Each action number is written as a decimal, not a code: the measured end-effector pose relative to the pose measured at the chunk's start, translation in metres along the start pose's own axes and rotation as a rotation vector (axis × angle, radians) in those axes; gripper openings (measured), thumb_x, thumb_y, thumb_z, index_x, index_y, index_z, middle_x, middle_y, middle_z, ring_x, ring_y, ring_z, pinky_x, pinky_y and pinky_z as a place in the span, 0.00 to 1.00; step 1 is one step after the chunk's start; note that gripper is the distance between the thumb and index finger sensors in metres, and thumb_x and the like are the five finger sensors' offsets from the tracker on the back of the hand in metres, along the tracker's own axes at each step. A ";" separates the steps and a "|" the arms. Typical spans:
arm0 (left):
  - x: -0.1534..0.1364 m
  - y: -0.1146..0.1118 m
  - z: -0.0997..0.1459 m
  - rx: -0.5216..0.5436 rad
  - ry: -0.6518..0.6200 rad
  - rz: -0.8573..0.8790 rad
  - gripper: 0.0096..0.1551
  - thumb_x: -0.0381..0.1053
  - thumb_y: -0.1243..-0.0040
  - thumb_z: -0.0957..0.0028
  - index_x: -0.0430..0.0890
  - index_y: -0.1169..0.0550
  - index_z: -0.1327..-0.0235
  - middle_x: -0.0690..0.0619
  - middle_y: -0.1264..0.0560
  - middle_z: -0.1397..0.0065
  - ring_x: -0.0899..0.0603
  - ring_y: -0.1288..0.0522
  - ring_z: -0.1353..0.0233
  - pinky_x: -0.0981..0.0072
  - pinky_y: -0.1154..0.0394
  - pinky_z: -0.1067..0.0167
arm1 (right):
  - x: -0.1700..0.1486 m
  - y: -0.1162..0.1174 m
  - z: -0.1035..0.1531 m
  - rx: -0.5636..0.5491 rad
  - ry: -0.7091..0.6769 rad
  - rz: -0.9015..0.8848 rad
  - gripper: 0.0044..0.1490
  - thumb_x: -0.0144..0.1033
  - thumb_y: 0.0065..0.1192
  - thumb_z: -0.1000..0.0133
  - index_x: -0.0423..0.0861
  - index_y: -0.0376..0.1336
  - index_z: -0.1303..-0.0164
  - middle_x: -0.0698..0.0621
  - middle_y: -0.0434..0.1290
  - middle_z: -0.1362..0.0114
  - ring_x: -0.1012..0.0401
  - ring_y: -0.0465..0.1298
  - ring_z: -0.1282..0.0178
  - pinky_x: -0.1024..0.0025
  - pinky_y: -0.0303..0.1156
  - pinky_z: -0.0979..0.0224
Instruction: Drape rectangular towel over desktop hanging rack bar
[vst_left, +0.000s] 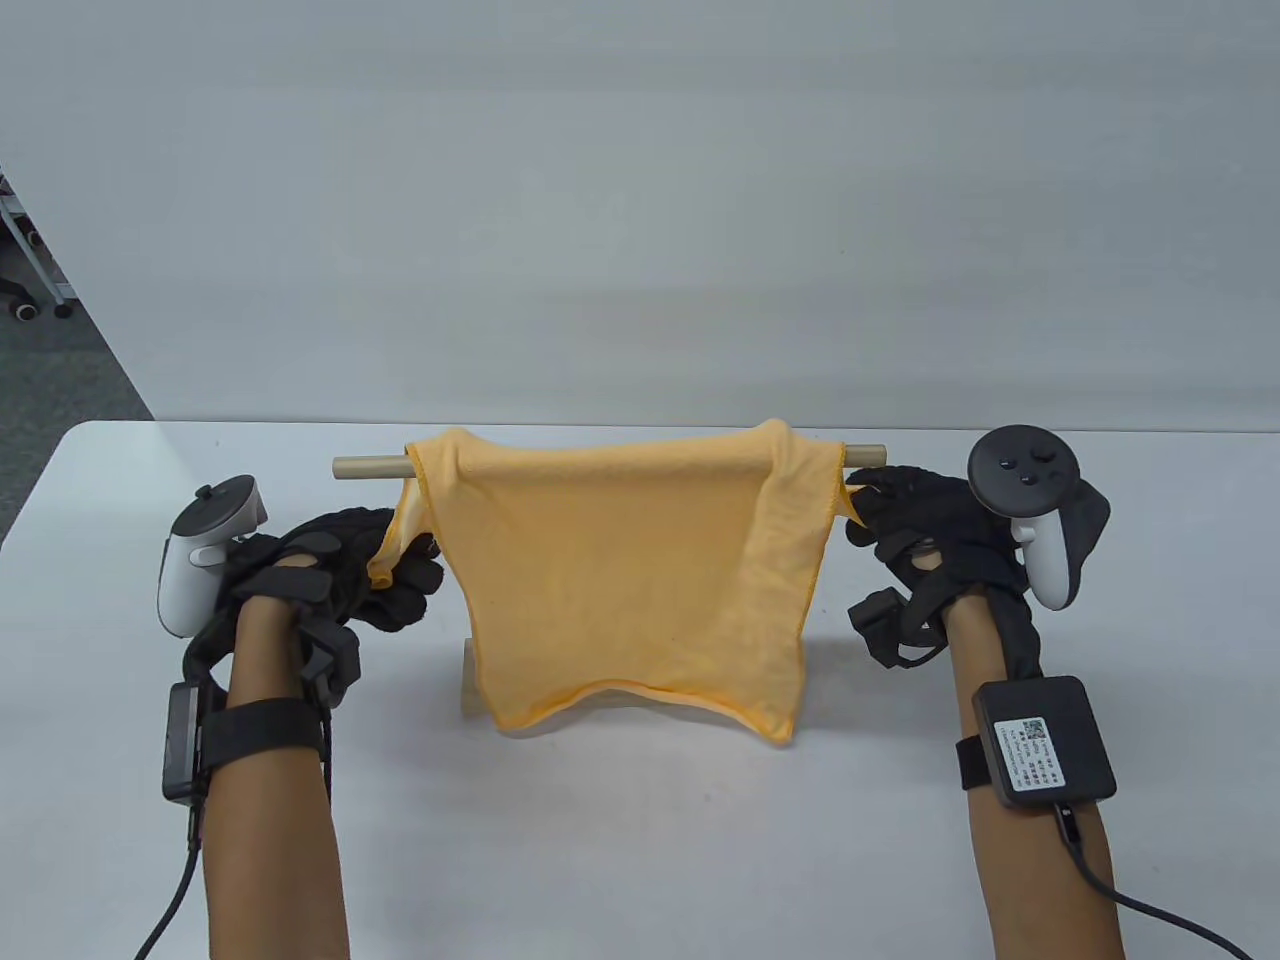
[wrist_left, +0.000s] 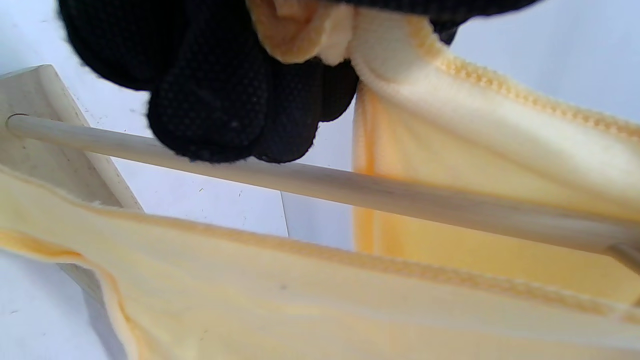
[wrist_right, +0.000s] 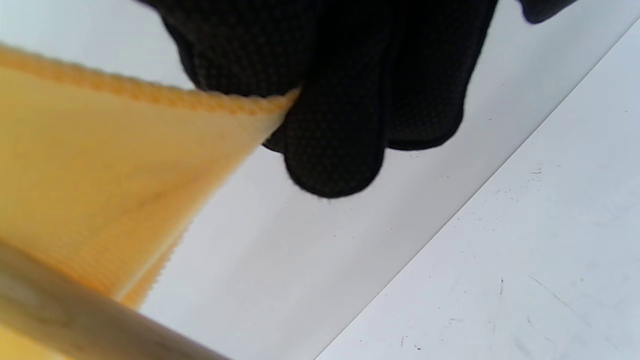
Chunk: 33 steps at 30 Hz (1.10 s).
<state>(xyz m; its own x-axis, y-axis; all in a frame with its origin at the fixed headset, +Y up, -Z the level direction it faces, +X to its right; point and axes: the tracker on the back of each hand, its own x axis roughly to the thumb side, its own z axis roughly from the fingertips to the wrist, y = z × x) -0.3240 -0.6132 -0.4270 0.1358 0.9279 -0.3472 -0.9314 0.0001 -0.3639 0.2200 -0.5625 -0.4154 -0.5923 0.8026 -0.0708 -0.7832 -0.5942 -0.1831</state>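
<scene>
The towel is seen in a soft orange-yellow, edged all round with a stitched hem of a slightly deeper orange; in the left wrist view it is rendered paler, almost cream. The rack bar is shown in pale, unpainted wood, as is the upright below it. Both gloves are black, and a fine pattern of raised dots is shown on the fingers in the wrist views. The left hand's tracker is white with a dark grey top; the right hand's tracker is black above and white on its grip. The worktop is plain white, with small dark specks.
</scene>
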 end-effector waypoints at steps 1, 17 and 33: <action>-0.003 0.000 -0.002 0.000 0.003 -0.005 0.26 0.55 0.40 0.39 0.38 0.21 0.38 0.39 0.15 0.46 0.37 0.15 0.52 0.37 0.26 0.45 | -0.002 0.002 0.000 0.001 0.004 0.004 0.21 0.34 0.69 0.57 0.44 0.76 0.55 0.48 0.87 0.61 0.48 0.82 0.47 0.25 0.55 0.33; -0.047 -0.011 -0.020 -0.004 0.018 -0.099 0.29 0.58 0.41 0.38 0.44 0.27 0.28 0.39 0.23 0.31 0.32 0.22 0.38 0.31 0.34 0.36 | -0.021 0.031 0.002 0.045 0.041 0.067 0.22 0.35 0.69 0.55 0.44 0.75 0.53 0.48 0.87 0.59 0.48 0.81 0.46 0.26 0.55 0.33; 0.090 -0.028 0.105 0.599 -0.661 -0.572 0.37 0.66 0.50 0.34 0.58 0.46 0.15 0.41 0.57 0.12 0.29 0.52 0.15 0.21 0.57 0.28 | 0.062 -0.058 0.049 -0.247 -0.477 -0.133 0.31 0.46 0.64 0.53 0.49 0.67 0.39 0.42 0.73 0.30 0.39 0.68 0.29 0.21 0.44 0.32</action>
<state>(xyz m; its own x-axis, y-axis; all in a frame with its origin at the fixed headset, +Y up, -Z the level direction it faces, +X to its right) -0.3210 -0.4907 -0.3569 0.5640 0.7499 0.3459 -0.8257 0.5179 0.2237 0.2194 -0.4810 -0.3613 -0.5564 0.7227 0.4101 -0.8234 -0.4134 -0.3886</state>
